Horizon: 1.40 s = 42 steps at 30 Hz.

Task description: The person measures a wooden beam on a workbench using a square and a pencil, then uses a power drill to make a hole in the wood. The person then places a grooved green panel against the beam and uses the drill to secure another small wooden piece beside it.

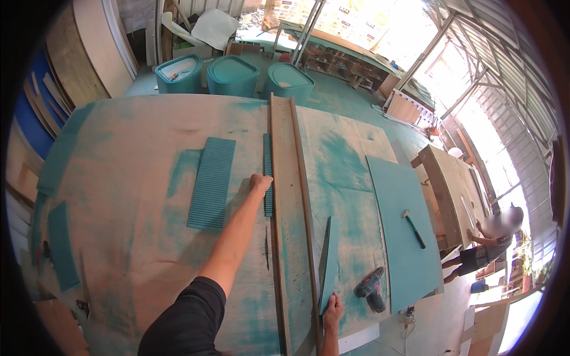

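My left hand (260, 184) reaches far across the worktable (142, 237), fingers closed on a narrow ribbed teal strip (268, 204). That strip lies lengthwise along the left edge of a long raised wooden channel (289, 172). A wider ribbed teal panel (211, 187) rests flat just left of this hand. Nearer to me, on the other side of the channel, my right hand (333, 307) grips the near end of a thin, smooth teal strip (330, 261). The strip is tilted up beside the channel and casts a shadow.
Right of my right hand are a cordless drill (371, 288) and a large teal sheet (404, 261) bearing a hammer (414, 229). Another ribbed piece (62, 246) lies at the far left. Teal bins (233, 76) stand behind the table. A person (490, 237) works at a wooden bench (454, 190) on the right.
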{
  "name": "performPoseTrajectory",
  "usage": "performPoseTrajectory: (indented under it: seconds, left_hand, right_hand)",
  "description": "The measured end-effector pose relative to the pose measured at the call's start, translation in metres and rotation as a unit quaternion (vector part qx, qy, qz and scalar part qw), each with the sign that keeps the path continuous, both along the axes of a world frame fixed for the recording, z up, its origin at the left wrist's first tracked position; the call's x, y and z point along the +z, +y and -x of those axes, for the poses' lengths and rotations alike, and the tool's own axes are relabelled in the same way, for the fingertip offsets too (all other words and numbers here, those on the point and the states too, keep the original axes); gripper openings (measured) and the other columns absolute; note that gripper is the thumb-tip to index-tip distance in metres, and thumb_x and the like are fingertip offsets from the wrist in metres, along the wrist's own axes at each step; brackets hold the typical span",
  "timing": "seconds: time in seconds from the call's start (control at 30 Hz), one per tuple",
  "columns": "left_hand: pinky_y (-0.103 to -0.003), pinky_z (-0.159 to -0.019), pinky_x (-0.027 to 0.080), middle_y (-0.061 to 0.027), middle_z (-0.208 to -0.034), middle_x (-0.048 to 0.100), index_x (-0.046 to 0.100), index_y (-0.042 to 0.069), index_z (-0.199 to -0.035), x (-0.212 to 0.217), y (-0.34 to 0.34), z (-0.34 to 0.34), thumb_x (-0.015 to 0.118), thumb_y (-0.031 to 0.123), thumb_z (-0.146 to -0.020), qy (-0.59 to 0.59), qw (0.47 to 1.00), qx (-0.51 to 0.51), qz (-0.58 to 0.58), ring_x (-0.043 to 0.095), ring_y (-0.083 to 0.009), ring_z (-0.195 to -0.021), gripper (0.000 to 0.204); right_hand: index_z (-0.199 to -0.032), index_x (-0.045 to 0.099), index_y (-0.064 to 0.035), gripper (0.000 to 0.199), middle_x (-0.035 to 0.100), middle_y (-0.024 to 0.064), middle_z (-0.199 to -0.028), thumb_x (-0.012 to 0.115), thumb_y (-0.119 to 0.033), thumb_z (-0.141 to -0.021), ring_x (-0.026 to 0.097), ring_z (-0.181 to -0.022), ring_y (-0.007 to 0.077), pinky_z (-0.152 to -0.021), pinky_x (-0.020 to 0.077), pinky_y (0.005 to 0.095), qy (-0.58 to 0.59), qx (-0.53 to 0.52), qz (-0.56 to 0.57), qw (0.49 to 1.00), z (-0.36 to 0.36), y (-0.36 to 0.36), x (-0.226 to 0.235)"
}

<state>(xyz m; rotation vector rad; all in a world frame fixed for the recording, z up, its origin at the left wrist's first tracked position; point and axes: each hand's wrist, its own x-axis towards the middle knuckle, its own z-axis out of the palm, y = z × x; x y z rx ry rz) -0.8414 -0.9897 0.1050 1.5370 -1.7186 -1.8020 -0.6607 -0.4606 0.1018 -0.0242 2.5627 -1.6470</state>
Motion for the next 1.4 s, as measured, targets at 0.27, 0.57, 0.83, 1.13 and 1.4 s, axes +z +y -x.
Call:
performPoseTrajectory:
  seconds: [0.27, 0.57, 0.83, 1.13, 1.4]
  left_hand:
    - [-0.045, -0.082, 0.061, -0.0315, -0.122, 0.067, 0.064, -0.014, -0.112, 0.026, -0.017, -0.008, 0.075, 0.015, -0.091, 0.008, 1.0, -0.006, 0.027, 0.071, -0.0373, -0.108, 0.037]
    - [-0.037, -0.096, 0.052, -0.0159, -0.123, 0.072, 0.069, -0.005, -0.129, 0.042, -0.08, -0.219, 0.077, 0.021, -0.088, 0.125, 0.988, -0.046, 0.072, 0.067, -0.0243, -0.112, 0.049]
    - [-0.032, -0.096, 0.052, -0.0143, -0.122, 0.072, 0.067, -0.005, -0.133, 0.094, -0.031, -0.472, 0.071, 0.012, -0.093, 0.076, 0.995, -0.025, 0.067, 0.067, -0.0195, -0.111, 0.044]
    - [-0.036, -0.091, 0.054, -0.015, -0.11, 0.076, 0.07, -0.003, -0.127, 0.002, -0.062, -0.651, 0.072, 0.013, -0.094, -0.049, 0.973, 0.117, 0.194, 0.071, -0.0261, -0.101, 0.038]
    - [-0.053, -0.104, 0.045, -0.0223, -0.129, 0.064, 0.056, -0.001, -0.14, -0.026, -0.102, -0.567, 0.073, 0.03, -0.093, -0.328, 0.761, 0.087, 0.553, 0.06, -0.0418, -0.122, 0.059]
  right_hand:
    - [-0.119, 0.069, 0.0067, 0.035, 0.067, 0.0043, -0.096, 0.055, -0.024, -0.109, 0.056, -0.089, 0.012, -0.08, 0.0475, 0.0284, -0.021, -0.016, 0.037, 0.999, -0.002, -0.002, -0.004]
    - [-0.093, 0.062, 0.0029, 0.037, 0.055, 0.0033, -0.077, 0.06, -0.032, -0.106, 0.046, -0.076, 0.0127, -0.067, 0.0418, 0.034, 0.003, 0.032, 0.013, 0.999, -0.001, -0.014, -0.004]
    - [-0.093, 0.062, 0.0062, 0.049, 0.056, 0.0051, -0.077, 0.063, -0.041, -0.104, 0.045, -0.077, 0.0146, -0.068, 0.0421, 0.0355, 0.027, 0.05, -0.014, 0.998, 0.004, -0.003, -0.001]
    - [-0.121, 0.063, 0.0176, 0.068, 0.07, 0.0217, -0.112, 0.068, -0.047, -0.1, 0.062, -0.104, 0.0261, -0.094, 0.0475, 0.0376, -0.01, 0.03, -0.036, 0.999, 0.021, 0.008, -0.02]
    - [-0.114, 0.063, 0.0144, 0.065, 0.067, 0.0168, -0.106, 0.069, -0.048, -0.099, 0.059, -0.1, 0.0247, -0.09, 0.0462, 0.0373, -0.005, 0.036, -0.028, 0.999, 0.009, -0.001, -0.015]
